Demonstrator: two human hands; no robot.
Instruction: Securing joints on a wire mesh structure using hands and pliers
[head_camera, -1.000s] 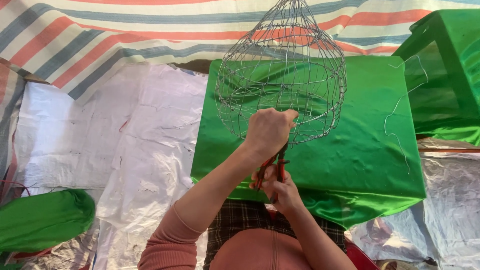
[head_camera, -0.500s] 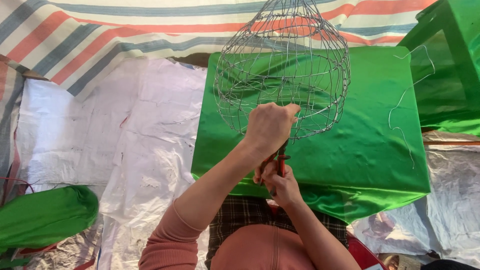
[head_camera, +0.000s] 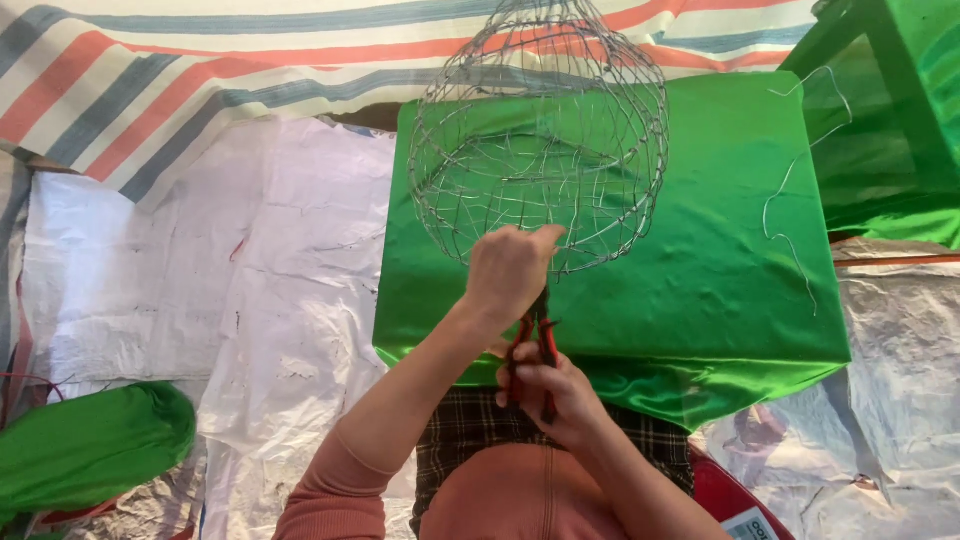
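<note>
So the left hand (head_camera: 510, 272) has its grip clamped on the near rim of a rounded wire-mesh frame (head_camera: 540, 140) sitting on the green-satin-covered table (head_camera: 700, 270); the right hand (head_camera: 555, 395) is closed tight round red-handled pliers (head_camera: 535, 340), jaws up at that same rim; a loose bent wire (head_camera: 790, 200) lies off to the right on the satin.

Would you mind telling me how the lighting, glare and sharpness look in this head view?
In the head view, even daylight with soft shadows; the shiny green cloth shows glare along its front fold; the wire frame, left hand and right hand on the red-handled pliers are fairly sharp; straight edges bow slightly near the borders.
</note>
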